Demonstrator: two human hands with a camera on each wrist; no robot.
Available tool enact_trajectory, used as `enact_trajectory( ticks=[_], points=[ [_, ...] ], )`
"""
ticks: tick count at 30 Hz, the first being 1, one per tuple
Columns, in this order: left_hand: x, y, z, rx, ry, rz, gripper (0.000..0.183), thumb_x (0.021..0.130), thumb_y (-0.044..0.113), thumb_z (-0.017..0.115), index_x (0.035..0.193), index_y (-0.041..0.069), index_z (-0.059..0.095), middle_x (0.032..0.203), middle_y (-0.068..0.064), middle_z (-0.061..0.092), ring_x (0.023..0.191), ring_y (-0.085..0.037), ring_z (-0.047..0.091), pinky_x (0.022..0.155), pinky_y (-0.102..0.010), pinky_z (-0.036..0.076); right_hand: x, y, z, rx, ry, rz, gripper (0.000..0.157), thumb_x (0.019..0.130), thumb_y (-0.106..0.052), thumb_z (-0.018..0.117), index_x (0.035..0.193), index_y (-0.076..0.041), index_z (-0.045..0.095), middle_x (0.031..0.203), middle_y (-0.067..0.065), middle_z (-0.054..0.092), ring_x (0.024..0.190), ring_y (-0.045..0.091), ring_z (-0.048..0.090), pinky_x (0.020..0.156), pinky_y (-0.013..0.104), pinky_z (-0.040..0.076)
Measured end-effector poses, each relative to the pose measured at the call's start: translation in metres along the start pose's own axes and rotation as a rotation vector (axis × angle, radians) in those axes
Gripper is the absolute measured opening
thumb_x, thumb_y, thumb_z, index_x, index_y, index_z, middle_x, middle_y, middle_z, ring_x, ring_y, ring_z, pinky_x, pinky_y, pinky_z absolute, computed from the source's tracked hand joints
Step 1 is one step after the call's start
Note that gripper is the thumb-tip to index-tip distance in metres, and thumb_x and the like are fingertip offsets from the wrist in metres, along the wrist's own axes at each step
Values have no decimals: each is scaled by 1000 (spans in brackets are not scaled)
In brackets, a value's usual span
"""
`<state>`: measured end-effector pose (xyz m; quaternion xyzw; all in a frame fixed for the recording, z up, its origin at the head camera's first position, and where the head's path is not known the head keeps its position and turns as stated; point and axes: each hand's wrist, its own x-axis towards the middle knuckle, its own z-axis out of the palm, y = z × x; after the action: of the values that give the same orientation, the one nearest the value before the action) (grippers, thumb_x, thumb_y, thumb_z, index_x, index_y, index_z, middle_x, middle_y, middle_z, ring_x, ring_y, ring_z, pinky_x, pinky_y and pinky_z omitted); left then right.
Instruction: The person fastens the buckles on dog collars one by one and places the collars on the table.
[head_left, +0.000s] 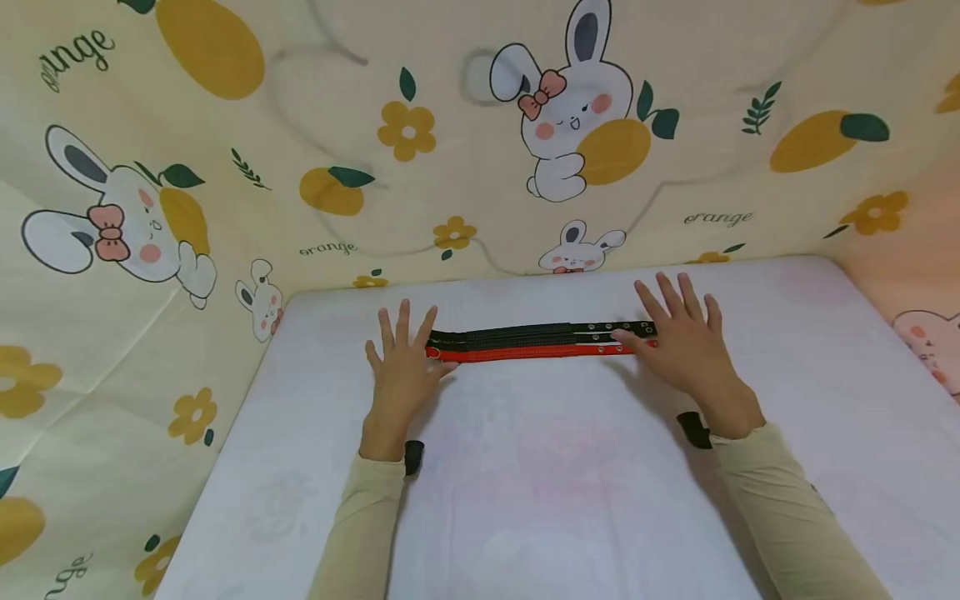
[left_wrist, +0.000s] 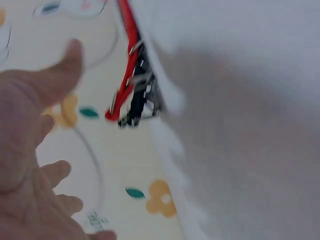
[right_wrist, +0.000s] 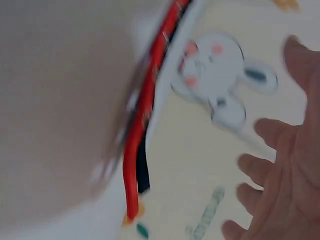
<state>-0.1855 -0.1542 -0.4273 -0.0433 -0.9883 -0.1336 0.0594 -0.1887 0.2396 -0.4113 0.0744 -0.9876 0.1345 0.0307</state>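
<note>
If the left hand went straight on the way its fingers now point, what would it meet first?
Probably the patterned cloth beyond the far edge of the white table; nothing standing shows between it and the left hand, though depth is hard to judge.

The straps (head_left: pixel 517 340) lie side by side across the far part of the table (head_left: pixel 525 483) before you, running left to right, one nearest you and the rest behind it. Your left hand (head_left: pixel 401 371) is at their left end and your right hand (head_left: pixel 686 346) at their right end, while the cloth (head_left: pixel 480 183) hangs behind the table and to both sides.
</note>
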Motion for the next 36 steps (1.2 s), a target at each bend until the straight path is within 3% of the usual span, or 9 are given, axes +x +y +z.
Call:
enact_trajectory(
  ticks=[3, 5, 9, 14, 19, 22, 26, 31, 36],
  points=[
    [1, -9, -6, -142, 7, -71, 82, 86, 34, 78, 155, 23, 35, 159, -15, 34, 148, -41, 28, 110, -65, 34, 0, 18, -12, 51, -26, 33, 86, 97, -59, 52, 159, -10, 20, 163, 27, 18, 152, 47, 6, 116, 70, 9],
    [2, -15, -8, -235, 6, -110, 69, 87, 24, 77, 149, 18, 46, 145, -15, 52, 135, -38, 48, 103, -58, 44, -2, 33, -20, 86, -52, 73, 85, 97, -55, 54, 157, -5, 23, 156, 34, 27, 145, 53, 20, 112, 71, 19],
    [1, -23, -7, -381, -19, -157, 52, 89, 14, 74, 138, 12, 58, 124, -12, 69, 112, -31, 66, 94, -49, 52, -5, 61, -28, 168, -153, 177, 83, 97, -53, 55, 154, -1, 25, 143, 36, 44, 128, 57, 39, 99, 70, 36],
    [0, -25, 1, -520, -30, -147, 47, 88, 6, 74, 133, 8, 62, 115, -15, 73, 103, -32, 70, 93, -48, 54, -8, 84, -25, 269, -276, 272, 80, 94, -51, 61, 147, 2, 32, 135, 32, 53, 122, 52, 47, 89, 61, 45],
    [1, -22, 10, -558, -55, -146, 45, 87, 4, 74, 131, 11, 64, 113, -15, 73, 101, -30, 70, 92, -46, 56, -8, 91, -18, 418, -318, 259, 75, 92, -46, 68, 144, -1, 39, 133, 31, 55, 115, 42, 53, 81, 41, 50],
    [2, -20, 13, -545, -37, -137, 42, 87, 4, 75, 127, 11, 67, 108, -14, 74, 98, -29, 70, 88, -45, 56, -8, 91, -15, 481, -309, 234, 69, 92, -42, 70, 142, -4, 43, 129, 27, 58, 108, 32, 55, 78, 30, 49],
    [2, -19, 13, -534, -8, -131, 36, 88, 4, 74, 123, 9, 70, 102, -13, 75, 95, -29, 69, 85, -43, 56, -8, 88, -14, 521, -276, 188, 57, 94, -34, 69, 139, -7, 48, 126, 22, 60, 101, 18, 52, 75, 23, 49],
    [2, -18, 12, -530, 8, -137, 32, 88, 6, 73, 120, 8, 71, 100, -12, 73, 93, -27, 68, 85, -42, 56, -6, 85, -11, 559, -242, 130, 44, 98, -29, 65, 135, -9, 53, 122, 16, 62, 96, 9, 49, 76, 21, 44],
    [3, -16, 11, -564, 13, -142, 28, 89, 8, 74, 117, 8, 72, 101, -12, 73, 96, -27, 67, 87, -42, 55, -4, 82, -11, 581, -186, 87, 37, 99, -29, 62, 130, -9, 56, 105, 0, 68, 91, 5, 53, 75, 21, 43]
  ],
)
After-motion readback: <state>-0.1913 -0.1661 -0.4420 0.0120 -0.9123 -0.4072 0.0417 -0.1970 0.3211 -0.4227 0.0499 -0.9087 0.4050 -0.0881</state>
